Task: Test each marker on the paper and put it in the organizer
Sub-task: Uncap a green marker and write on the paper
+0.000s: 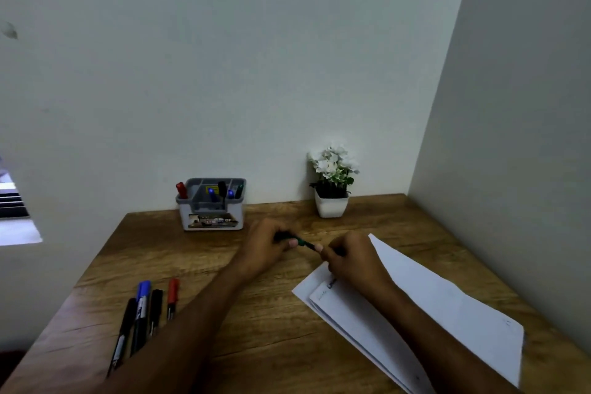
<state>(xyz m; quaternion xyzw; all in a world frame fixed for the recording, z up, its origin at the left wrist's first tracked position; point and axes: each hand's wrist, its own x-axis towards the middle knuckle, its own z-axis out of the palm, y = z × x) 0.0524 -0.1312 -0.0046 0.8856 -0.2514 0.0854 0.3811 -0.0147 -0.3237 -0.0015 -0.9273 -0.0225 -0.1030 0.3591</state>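
pale walls meet in a corner behind a wooden desk [256,329]. both hands are raised just over the desk's middle, sharing one green marker [305,244]: the left hand [267,245] has its fingers curled round the dark end, and the right hand [351,261] pinches the other end with curled fingers. white paper [447,304] lies under the right forearm, with a small scribble near its left edge. a grey-and-white organizer [211,208] stands against the back wall, holding red, blue, black and green markers. four more markers [144,310] lie at the desk's left. a potted white flower [332,182] stands right of the organizer.
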